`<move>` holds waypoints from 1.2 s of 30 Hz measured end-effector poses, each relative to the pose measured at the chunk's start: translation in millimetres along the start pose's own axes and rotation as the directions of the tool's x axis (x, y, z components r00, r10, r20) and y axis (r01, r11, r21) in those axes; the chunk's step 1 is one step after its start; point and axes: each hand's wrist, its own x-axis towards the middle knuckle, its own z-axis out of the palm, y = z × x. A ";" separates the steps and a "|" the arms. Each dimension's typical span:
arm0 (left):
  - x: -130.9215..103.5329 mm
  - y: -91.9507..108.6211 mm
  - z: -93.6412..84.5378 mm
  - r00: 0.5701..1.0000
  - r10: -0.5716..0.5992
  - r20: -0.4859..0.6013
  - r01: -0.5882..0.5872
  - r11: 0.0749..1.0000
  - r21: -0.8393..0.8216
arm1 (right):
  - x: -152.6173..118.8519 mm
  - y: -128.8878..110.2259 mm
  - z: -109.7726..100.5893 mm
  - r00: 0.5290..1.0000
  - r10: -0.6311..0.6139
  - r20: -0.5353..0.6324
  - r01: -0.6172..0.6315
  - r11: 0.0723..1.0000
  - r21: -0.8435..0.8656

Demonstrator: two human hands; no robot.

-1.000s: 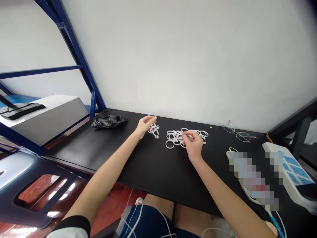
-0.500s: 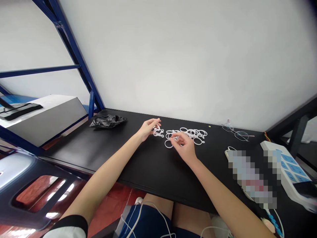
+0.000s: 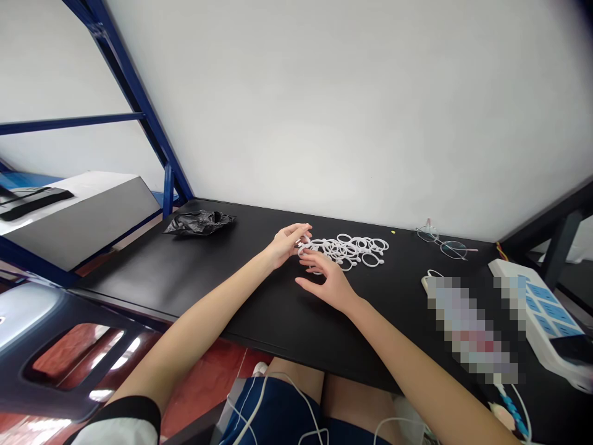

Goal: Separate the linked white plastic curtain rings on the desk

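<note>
Several white rings [image 3: 345, 250] with small round knobs lie in a loose, overlapping pile on the black table [image 3: 264, 309]. At the pile's left edge, my left hand [image 3: 291, 242] is closed on white rings, which show beneath its fingers. My right hand [image 3: 323, 278] is just to the right and nearer to me, with thumb and fingers apart. Its fingertips are beside the rings at my left hand and partly cover them; nothing is gripped between its thumb and fingers.
A crumpled black plastic bag [image 3: 199, 222] lies at the table's left. Glasses [image 3: 453, 249] rest at the back right. Nearer, a blurred phone [image 3: 470, 327] with a cable lies beside a white power strip [image 3: 540, 309]. A pale wall rises behind the table.
My left hand has moved right with its rings, up to the pile. My right hand has shifted left and its thumb and fingers have spread apart, uncovering more of the pile.
</note>
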 end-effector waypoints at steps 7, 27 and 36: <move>-3.2 -4.4 6.5 0.990 0.139 -0.040 -0.133 0.983 0.129 | -1.4 -3.4 1.7 1.000 0.000 0.000 0.000 0.998 -0.057; 2.0 -2.6 0.0 0.942 0.147 -0.300 -0.101 0.981 0.165 | -4.2 -4.7 3.3 0.984 -0.062 0.169 0.102 0.967 -0.235; 3.7 -0.2 -10.8 0.956 0.269 -0.117 -0.187 0.868 0.461 | -2.7 -7.3 2.5 0.981 -0.077 0.177 0.114 0.971 -0.211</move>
